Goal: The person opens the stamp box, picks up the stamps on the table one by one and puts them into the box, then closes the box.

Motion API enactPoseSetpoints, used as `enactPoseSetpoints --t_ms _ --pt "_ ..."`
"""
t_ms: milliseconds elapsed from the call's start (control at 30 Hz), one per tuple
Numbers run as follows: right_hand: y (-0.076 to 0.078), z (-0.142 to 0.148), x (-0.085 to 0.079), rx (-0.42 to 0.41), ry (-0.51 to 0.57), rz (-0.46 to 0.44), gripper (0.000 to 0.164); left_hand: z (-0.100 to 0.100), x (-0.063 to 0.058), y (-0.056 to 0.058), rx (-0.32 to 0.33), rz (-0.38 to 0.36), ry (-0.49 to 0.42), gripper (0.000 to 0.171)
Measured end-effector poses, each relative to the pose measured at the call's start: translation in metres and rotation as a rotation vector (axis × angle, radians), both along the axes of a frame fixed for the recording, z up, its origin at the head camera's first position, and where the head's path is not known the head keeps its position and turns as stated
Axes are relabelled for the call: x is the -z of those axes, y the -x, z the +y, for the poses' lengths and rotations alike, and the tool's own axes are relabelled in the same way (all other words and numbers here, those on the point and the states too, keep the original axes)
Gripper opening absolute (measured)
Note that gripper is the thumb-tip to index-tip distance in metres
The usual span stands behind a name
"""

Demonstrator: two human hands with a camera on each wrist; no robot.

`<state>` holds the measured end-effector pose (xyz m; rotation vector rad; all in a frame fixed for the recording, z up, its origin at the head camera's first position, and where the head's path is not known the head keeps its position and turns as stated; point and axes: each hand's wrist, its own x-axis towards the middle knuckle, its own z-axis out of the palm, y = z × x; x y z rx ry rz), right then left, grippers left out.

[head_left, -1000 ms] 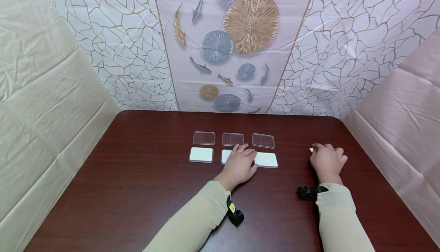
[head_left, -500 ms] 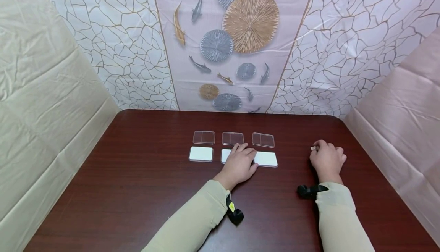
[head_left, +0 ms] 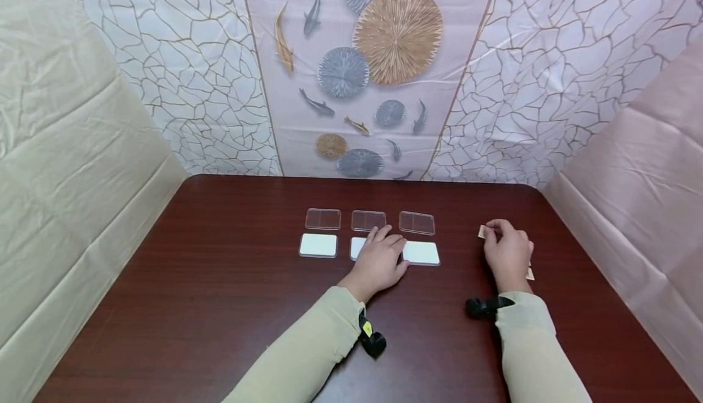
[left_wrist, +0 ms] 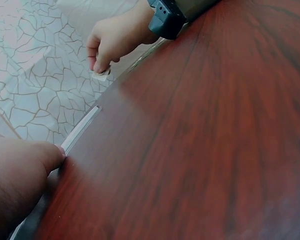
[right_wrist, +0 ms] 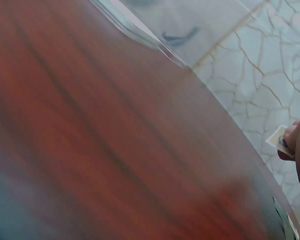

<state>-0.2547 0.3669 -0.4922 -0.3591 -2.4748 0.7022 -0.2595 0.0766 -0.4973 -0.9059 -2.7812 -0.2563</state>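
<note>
My left hand [head_left: 379, 262] rests with extended fingers over the middle white-filled case [head_left: 356, 246], covering most of it. Its thumb side lies beside the right white-filled case [head_left: 423, 253]. My right hand [head_left: 508, 253] pinches a small stamp-like piece of cream paper [head_left: 482, 231] between thumb and fingers, above the table's right part. In the right wrist view this paper [right_wrist: 275, 138] shows a bluish mark near the fingers. Another small pale piece [head_left: 529, 273] peeks out beside the right wrist; the hand hides what lies underneath.
A third white-filled case [head_left: 318, 245] lies to the left. Behind the row lie three clear plastic lids or trays, the left one [head_left: 323, 219], the middle one [head_left: 368, 220] and the right one [head_left: 417, 223]. The brown table [head_left: 219, 293] ends at patterned cloth [head_left: 219, 85].
My right hand has come up and a little left, bringing the pinched paper into clearer sight. A pale piece has come into view by its wrist. My left hand stays on the cases.
</note>
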Motion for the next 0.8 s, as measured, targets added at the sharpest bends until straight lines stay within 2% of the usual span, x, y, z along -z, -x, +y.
enactPoseSetpoints --t_ms 100,233,567,800 --pt "0.002 -0.012 0.004 -0.058 0.058 0.028 0.017 0.000 0.000 0.001 -0.009 -0.012 -0.001 0.054" --pt "0.003 -0.029 0.007 -0.133 0.100 0.007 0.015 -0.001 0.000 0.000 -0.022 -0.021 0.004 0.056" --pt "-0.003 -0.067 0.005 -0.270 0.115 -0.024 0.011 -0.002 -0.002 0.000 -0.021 -0.030 0.006 0.055" --pt "-0.006 -0.093 0.003 -0.358 0.082 -0.063 0.010 -0.002 -0.003 -0.001 -0.024 -0.038 -0.002 0.055"
